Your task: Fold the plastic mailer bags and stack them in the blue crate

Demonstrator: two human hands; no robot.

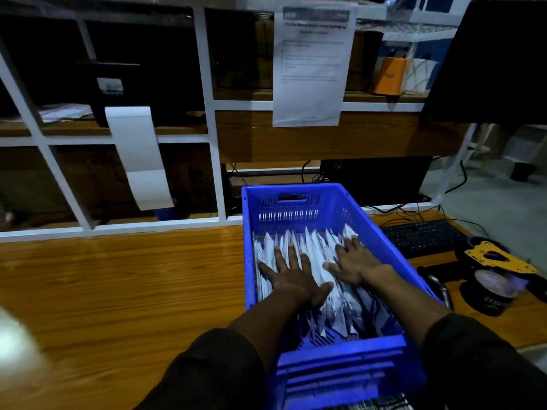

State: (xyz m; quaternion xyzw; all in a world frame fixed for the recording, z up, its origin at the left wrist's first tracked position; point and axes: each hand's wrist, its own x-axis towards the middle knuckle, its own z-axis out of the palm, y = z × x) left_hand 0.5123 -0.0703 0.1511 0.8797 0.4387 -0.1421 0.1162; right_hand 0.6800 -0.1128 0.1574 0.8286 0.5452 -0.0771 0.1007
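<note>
Shelving: a white-framed rack (211,119) with wooden shelves fills the far side, its bays dark; what sits in most of them cannot be made out.
Table: a glossy wooden table (118,276) spans the near half, carrying everything below.
Blue crate: the blue plastic crate (296,208) stands on the table right of centre, long side running away from the person, with slotted walls and a handle cut-out in its far end.
Mailer bags: white folded plastic mailer bags (313,250) stand on edge in a packed row inside the crate, filling the far and middle parts; near the close end they lean and slump lower.
Printed notice: a white sheet (310,66) hangs from the rack above the crate; the text is too blurred to read.
Label strip: a long white paper strip (139,155) trails down over the left bays.
Keyboard: a black keyboard (423,236) lies on the table just right of the crate.
Tape dispenser: a yellow-framed one (497,258) sits beyond the keyboard's near end, beside what looks like a dark roll of tape (491,291).
Left hand: the left hand (293,276) lies palm down on the bags toward the crate's left wall, fingers straight and fanned wide, thumb out to the side, pressing on the bag tops and gripping nothing.
Right hand: the right hand (352,261) lies flat on the bags toward the right wall, fingers spread and extended, tips among the far bag tops, holding nothing.
Sleeves: dark sleeves (213,371) are pushed up both forearms.
</note>
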